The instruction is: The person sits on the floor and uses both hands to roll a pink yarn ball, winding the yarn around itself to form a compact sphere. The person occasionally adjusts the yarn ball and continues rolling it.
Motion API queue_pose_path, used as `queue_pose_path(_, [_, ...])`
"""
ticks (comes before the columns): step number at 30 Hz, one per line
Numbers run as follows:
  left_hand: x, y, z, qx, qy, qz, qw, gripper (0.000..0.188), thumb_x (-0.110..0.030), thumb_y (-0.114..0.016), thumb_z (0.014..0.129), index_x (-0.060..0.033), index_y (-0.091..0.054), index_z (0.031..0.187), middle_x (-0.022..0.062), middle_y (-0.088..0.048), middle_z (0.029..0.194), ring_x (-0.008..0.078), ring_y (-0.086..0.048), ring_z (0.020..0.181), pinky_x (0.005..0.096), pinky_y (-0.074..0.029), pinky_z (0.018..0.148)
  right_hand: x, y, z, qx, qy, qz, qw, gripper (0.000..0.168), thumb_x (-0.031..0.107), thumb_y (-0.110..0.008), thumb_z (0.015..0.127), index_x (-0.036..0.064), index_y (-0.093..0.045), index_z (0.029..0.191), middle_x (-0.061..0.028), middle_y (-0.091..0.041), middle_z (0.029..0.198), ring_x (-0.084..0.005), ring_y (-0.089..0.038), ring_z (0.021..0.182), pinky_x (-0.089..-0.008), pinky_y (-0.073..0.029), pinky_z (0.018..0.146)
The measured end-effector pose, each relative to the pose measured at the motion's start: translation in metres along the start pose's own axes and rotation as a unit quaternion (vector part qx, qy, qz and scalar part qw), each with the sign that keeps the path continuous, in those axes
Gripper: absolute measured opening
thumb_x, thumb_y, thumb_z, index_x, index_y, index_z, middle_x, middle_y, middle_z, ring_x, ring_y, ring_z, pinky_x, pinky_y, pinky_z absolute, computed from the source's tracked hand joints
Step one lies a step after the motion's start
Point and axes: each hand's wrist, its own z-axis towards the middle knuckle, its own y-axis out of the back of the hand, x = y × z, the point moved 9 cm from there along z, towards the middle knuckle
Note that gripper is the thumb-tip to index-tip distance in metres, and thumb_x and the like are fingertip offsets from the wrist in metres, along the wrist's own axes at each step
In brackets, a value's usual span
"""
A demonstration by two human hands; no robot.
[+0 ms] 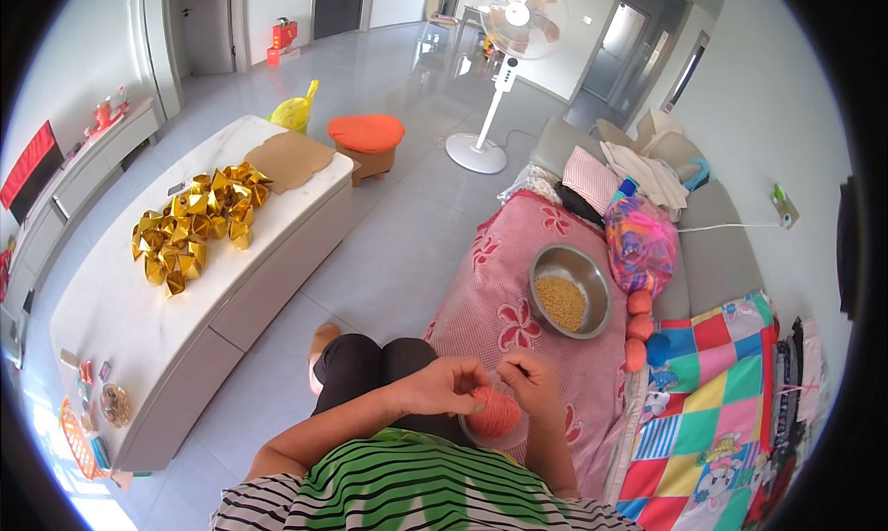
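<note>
A ball of coral yarn (pixel 496 413) sits in a clear plastic bowl (pixel 479 439) at my lap, on the sofa side. My left hand (pixel 444 387) reaches in from the left, with its thumb against the ball and its fingers curled over the ball's upper left. Just to the right, my right hand (pixel 533 382) has thumb and forefinger pinched together above the bowl. Whether a strand lies between those fingertips is too small to tell.
Beside me on the pink sofa cover (pixel 472 309) stands a steel bowl of yellowish beans or grains (pixel 560 303). Coral yarn balls (pixel 635 354) and a blue one (pixel 658 349) lie by a patchwork quilt (pixel 694 420). Folded gold paper pieces (pixel 187 226) cover part of the marble-topped table (pixel 104 323). A fan (pixel 489 115) stands ahead.
</note>
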Motion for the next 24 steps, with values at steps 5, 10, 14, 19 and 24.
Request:
queue_pose_path(5, [-0.023, 0.043, 0.000, -0.109, -0.115, -0.219, 0.963, 0.026, 0.004, -0.067, 0.076, -0.0026, -0.055, 0.098, 0.0093, -0.064, 0.092, 0.0146, -0.062, 0.072, 0.0255, -0.052, 0.057, -0.029, -0.044, -0.023, 0.075, -0.035, -0.061, 0.995, 0.010, 0.009, -0.060, 0.086, 0.000, -0.063, 0.086, -0.0067, -0.061, 0.077, -0.0148, -0.058, 0.072, -0.0276, -0.045, 0.065])
queue_pose_path(10, [-0.032, 0.060, -0.009, -0.243, -0.131, 0.079, 0.958, 0.027, -0.002, -0.069, 0.073, -0.0018, -0.053, 0.096, 0.0067, -0.063, 0.090, 0.0132, -0.061, 0.077, 0.0256, -0.051, 0.067, 0.023, -0.060, -0.038, 0.163, 0.127, -0.072, 0.976, 0.011, 0.011, -0.060, 0.087, 0.001, -0.064, 0.087, -0.0068, -0.060, 0.075, -0.0151, -0.058, 0.070, -0.0267, -0.045, 0.065])
queue_pose_path(14, [-0.011, 0.028, -0.009, -0.125, 0.028, 0.257, 0.958, 0.038, -0.006, -0.071, 0.068, -0.0001, -0.051, 0.100, 0.0055, -0.061, 0.089, 0.0121, -0.058, 0.077, 0.0253, -0.049, 0.073, 0.018, -0.014, -0.016, 0.035, 0.044, 0.002, 0.998, 0.011, 0.012, -0.061, 0.087, 0.001, -0.064, 0.088, -0.0045, -0.061, 0.074, -0.0129, -0.058, 0.069, -0.0258, -0.045, 0.063])
queue_pose_path(19, [-0.022, 0.003, -0.008, -0.038, -0.044, -0.080, 0.995, 0.050, 0.006, -0.061, 0.073, -0.0002, -0.050, 0.122, 0.0105, -0.064, 0.093, 0.0158, -0.062, 0.080, 0.0277, -0.051, 0.070, -0.046, -0.008, -0.006, -0.018, -0.101, 0.042, 0.994, 0.010, 0.010, -0.061, 0.086, 0.001, -0.064, 0.088, -0.0016, -0.061, 0.075, -0.0092, -0.056, 0.071, -0.0237, -0.045, 0.066])
queue_pose_path(24, [-0.032, 0.025, -0.012, -0.038, -0.069, -0.151, 0.985, 0.038, 0.005, -0.060, 0.078, 0.0033, -0.055, 0.116, 0.0093, -0.064, 0.095, 0.0143, -0.061, 0.075, 0.0271, -0.052, 0.065, -0.032, -0.046, -0.025, 0.076, -0.080, -0.078, 0.991, 0.011, 0.012, -0.060, 0.088, 0.003, -0.065, 0.091, -0.0051, -0.064, 0.081, -0.0143, -0.059, 0.076, -0.0260, -0.046, 0.071])
